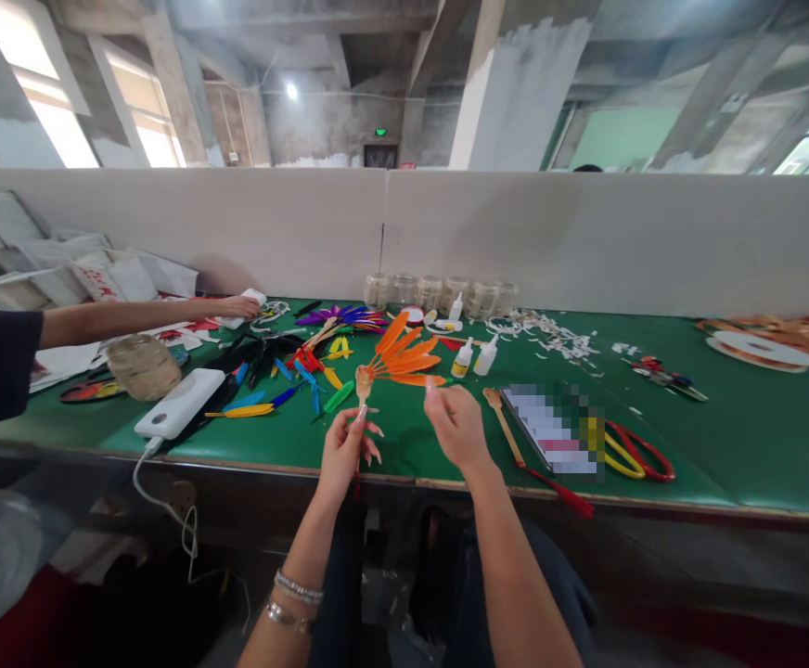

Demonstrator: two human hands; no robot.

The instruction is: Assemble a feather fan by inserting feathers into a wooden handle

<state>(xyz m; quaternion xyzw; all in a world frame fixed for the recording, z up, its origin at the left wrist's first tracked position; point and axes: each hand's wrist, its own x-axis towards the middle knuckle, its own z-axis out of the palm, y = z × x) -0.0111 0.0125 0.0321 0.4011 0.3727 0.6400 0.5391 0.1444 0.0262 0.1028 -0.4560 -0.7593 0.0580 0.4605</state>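
My left hand (344,447) is closed on the pale wooden handle (364,386) of a small feather fan, held upright above the table's front edge. Several orange feathers (404,353) spread from the handle's top toward the right. At the tip of the lowest feather, my right hand (457,422) is in a pinch, thumb and forefinger together on its end. Another wooden handle (506,427) with a red tassel (566,494) lies on the green table, right of my right hand. Two small white glue bottles (474,357) stand beyond my hands.
Loose coloured feathers (283,399), a white power bank (180,404) with a cable and a glass jar (141,366) lie leftward. A co-worker's arm (133,315) reaches in there. Right are a phone (550,431) and red-yellow scissors (645,453). Jars (429,292) line the white partition (516,223).
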